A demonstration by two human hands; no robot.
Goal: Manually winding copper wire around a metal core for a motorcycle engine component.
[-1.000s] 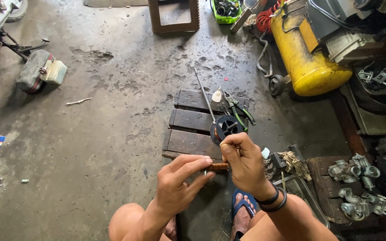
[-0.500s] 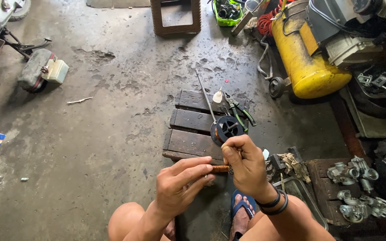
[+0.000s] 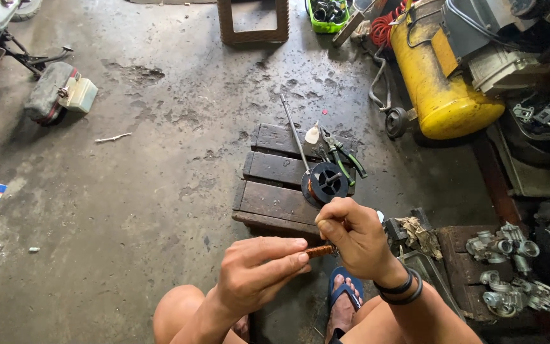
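I pinch a small copper-wound coil (image 3: 321, 251) between both hands, low centre of frame: my left hand (image 3: 259, 271) is closed around its left end with thumb and forefingers, my right hand (image 3: 351, 236) curled shut on its right end, fingertips bunched as if working the wire. By my guess this is the winding or tidying step on the coil; the next move calls for a steady grip on the left and small, tight finger turns on the right so the wire lies even. Just above my hands sits the black wire spool (image 3: 324, 183) on the dark wooden pallet (image 3: 268, 191), with green-handled pliers (image 3: 345, 159) and a thin metal rod (image 3: 294, 134) beside it. Yellow compressor tank (image 3: 437, 83) upper right, carburetor parts (image 3: 507, 267) lower right, blue sandal (image 3: 345, 299) under my right wrist. Versus the earlier frames: hands and coil in nearly the same spot, fingers barely shifted, nothing on the pallet moved.
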